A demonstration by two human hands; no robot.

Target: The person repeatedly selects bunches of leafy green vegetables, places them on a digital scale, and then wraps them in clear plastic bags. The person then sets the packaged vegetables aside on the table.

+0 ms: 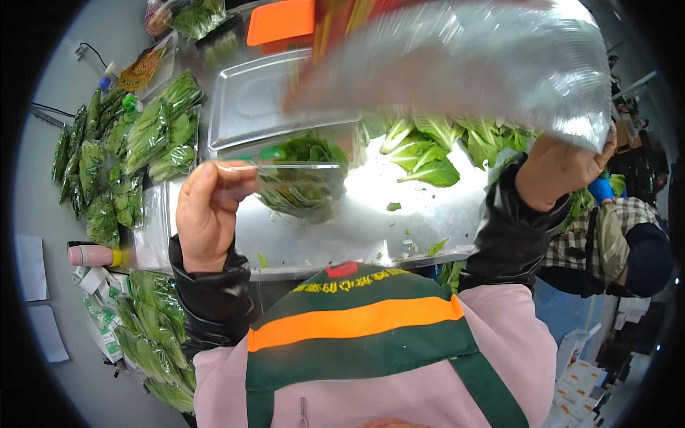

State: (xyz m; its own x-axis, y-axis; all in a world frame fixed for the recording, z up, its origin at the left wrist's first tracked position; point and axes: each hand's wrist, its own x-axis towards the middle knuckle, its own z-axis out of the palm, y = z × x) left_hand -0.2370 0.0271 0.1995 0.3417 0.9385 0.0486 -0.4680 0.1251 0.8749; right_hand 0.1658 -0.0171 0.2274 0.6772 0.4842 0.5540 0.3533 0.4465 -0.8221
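My left hand (206, 211) is raised over the table's left part, with thumb and fingers pinching the edge of a thin clear plastic film. Behind that film lies a clear bag of dark leafy greens (307, 184); a green strip shows by its top. Whether the film belongs to this bag, I cannot tell. At the upper right my right hand (562, 166) grips the corner of a large clear plastic sheet or stack of bags (455, 69), blurred by motion. Beneath it, loose leafy greens (428, 152) lie on the metal table (321, 243).
A metal tray (257, 101) and an orange container (281, 21) stand at the back. Bagged greens (155, 134) crowd the left, near a pink bottle (91, 255). More bagged greens (150, 326) lie lower left. A co-worker (604, 241) with a blue glove is at the right.
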